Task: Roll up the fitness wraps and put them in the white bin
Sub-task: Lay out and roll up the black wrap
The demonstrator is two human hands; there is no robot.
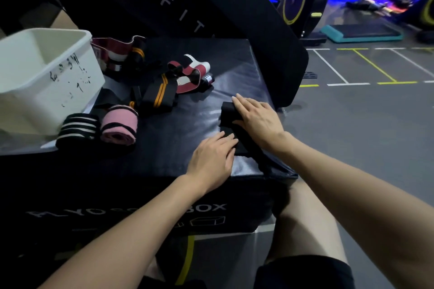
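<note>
Both hands flat, fingers straight, pressing a black wrap [231,114] on the plyo box [187,124]: left hand [212,159] near end, right hand [257,119] far end. Two rolled wraps [98,130] sit beside the white bin [47,82], not in it. Loose wraps [162,82] left to roll.

White bin [35,73] — pink roll [119,124] — black-and-orange-striped wrap [159,92].

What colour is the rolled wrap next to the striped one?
Pink with black edges, seen from the head camera.
</note>
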